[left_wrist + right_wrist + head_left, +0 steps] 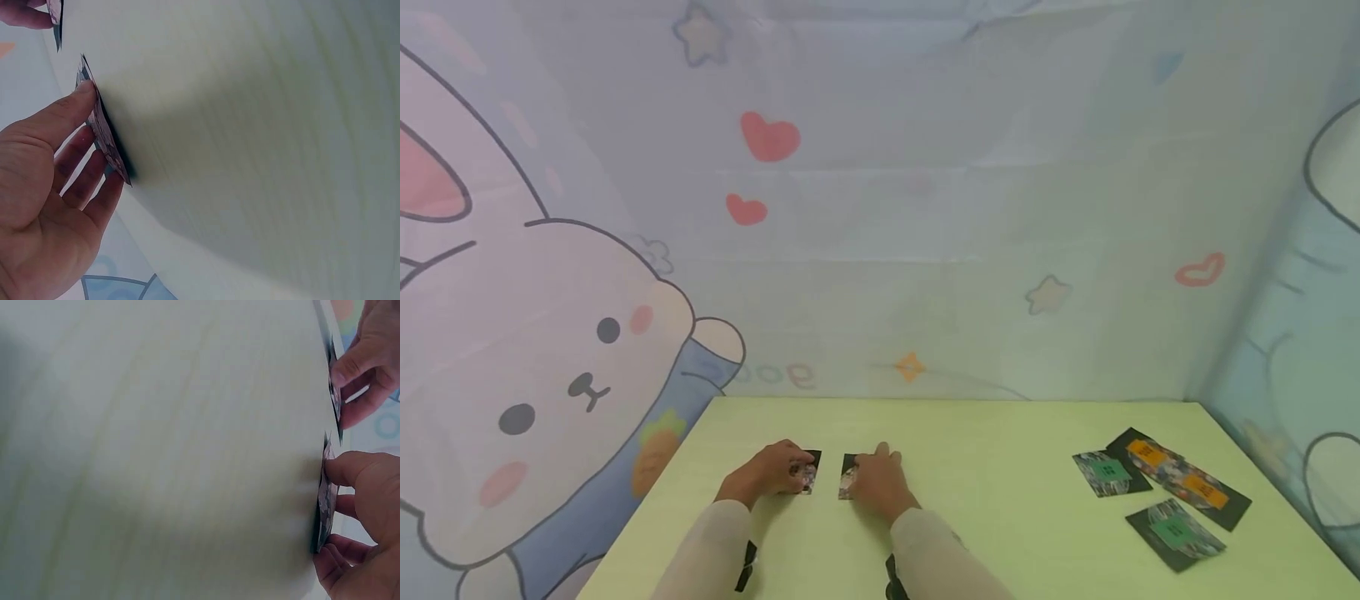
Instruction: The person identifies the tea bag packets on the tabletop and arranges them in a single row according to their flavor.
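At the table (1000, 500), hands (771, 469) (882, 482) partly cover two cards (809, 477) (847, 480) (prints unclear).

A wide stretch of desk (1000, 475) right of centre leaves room to pass between the right grip (882, 481) and the green-labelled card (1108, 472), which, with the orange-labelled strip (1178, 478), obstructs the lower right. A narrow gap parts the left card (809, 475) from the right card (847, 480), lower centre. The backdrop (925, 208) bars the far edge.

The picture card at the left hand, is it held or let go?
Held: the left wrist view shows the left hand gripping the card between thumb and fingers. Whether it touches the table, I cannot tell.
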Motion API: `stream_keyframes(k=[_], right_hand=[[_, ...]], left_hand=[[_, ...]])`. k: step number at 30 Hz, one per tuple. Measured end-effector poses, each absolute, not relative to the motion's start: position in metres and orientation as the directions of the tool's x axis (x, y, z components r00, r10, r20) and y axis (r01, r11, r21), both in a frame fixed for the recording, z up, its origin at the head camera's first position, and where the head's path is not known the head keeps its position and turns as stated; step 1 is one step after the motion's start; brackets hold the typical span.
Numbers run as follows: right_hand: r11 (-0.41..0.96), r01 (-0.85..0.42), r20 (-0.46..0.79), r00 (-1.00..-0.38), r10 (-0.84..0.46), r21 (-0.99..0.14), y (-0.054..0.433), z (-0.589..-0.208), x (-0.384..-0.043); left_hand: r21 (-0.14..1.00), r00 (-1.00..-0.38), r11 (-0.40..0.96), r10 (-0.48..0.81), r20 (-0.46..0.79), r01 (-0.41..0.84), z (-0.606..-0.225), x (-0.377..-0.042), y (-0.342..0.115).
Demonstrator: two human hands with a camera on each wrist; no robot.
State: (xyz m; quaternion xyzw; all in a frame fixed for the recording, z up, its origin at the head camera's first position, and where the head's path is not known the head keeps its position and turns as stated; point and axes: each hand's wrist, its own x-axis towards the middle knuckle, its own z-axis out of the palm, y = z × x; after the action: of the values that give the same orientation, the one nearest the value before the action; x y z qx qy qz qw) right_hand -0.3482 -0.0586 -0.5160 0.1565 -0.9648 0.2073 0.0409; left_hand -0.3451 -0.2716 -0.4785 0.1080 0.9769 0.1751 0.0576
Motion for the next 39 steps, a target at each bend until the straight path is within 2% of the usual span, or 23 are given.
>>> stream_keyframes(k=[7,14,19,24,29,34,39], right_hand=[[0.877,-0.339,0.196,-0.938,-0.286,-0.340,-0.065,-0.520,-0.347],[0.881,-0.345,0.199,-0.935,-0.294,-0.323,-0.062,-0.514,-0.347],[0.866,-0.339,0.168,-0.940,-0.297,-0.366,-0.058,-0.511,-0.344],[0.859,-0.383,0.207,-0.921,-0.329,-0.340,-0.049,-0.512,-0.347],[0.842,-0.394,0.221,-0.917,-0.332,-0.368,-0.029,-0.507,-0.356],[0.790,-0.390,0.228,-0.920,-0.318,-0.473,0.005,-0.500,-0.362],[0.774,-0.403,0.233,-0.915,-0.329,-0.489,0.044,-0.497,-0.363]], left_hand=[[0.333,-0.959,0.911,0.278,-0.056,0.244,-0.473,-0.344,-0.267],[0.356,-0.969,0.915,0.233,-0.083,0.190,-0.471,-0.346,-0.261],[0.369,-0.967,0.909,0.240,-0.080,0.195,-0.476,-0.346,-0.258],[0.348,-0.967,0.919,0.233,-0.098,0.186,-0.479,-0.345,-0.262],[0.337,-0.970,0.927,0.213,-0.113,0.165,-0.472,-0.343,-0.267],[0.336,-0.969,0.927,0.218,-0.114,0.169,-0.470,-0.344,-0.267],[0.340,-0.971,0.927,0.209,-0.115,0.160,-0.474,-0.343,-0.266]])
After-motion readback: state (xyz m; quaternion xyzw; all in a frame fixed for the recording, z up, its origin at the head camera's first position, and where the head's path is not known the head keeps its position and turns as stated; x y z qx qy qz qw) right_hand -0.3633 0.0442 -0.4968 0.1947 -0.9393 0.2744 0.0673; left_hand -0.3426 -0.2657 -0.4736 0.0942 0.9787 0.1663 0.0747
